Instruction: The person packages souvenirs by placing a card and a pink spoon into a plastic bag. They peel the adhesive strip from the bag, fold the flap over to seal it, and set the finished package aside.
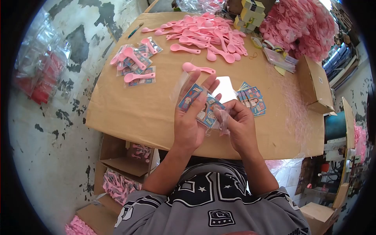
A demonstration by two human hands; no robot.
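Observation:
My left hand [190,121] holds a blue printed card [203,107] in a clear plastic bag, its thumb pressed on the card. At the card's lower right, my right hand [239,121] pinches the crumpled end of the bag. Just beyond my left fingers lies a pink spoon [199,68]. A white sheet [225,88] rests behind my hands, and a fanned stack of blue cards [252,100] is to its right. Bagged cards with pink spoons [134,58] are piled on the left of the table.
A large heap of pink spoons [203,33] covers the back of the brown table [133,107]. A pen [135,30] lies at the back left. An open cardboard box [315,84] stands on the right, near a big bag of pink spoons [299,27]. Boxes [125,166] sit below the left edge.

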